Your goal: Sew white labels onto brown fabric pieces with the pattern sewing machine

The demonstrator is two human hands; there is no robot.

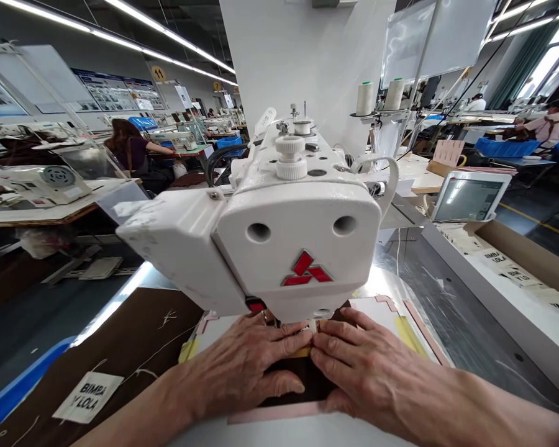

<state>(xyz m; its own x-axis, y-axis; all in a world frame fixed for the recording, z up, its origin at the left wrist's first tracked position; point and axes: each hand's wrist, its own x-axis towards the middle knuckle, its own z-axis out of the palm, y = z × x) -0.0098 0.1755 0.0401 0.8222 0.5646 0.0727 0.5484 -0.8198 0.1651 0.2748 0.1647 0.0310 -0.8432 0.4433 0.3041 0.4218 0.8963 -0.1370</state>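
Note:
My left hand [261, 357] lies flat on dark brown fabric [302, 371], fingers stretched toward the needle area of a white sewing machine [298, 236] with a red emblem. Opposite it, my right hand [354, 354] presses flat on the same fabric, fingertips almost meeting the left ones. Between them shows a bit of a yellow strip and a small pale piece, mostly covered. Around the fabric is a white template sheet [317, 428] with pink and yellow edging. The needle itself is hidden by the machine head and my fingers.
Brown fabric with a sewn white label [87, 397] and loose threads spreads at left, over a blue bin edge [23, 379]. A long box of labels [522, 273] stands at right, near a screen [470, 195]. Thread cones [364, 99] rise behind; other people sit at machines farther off.

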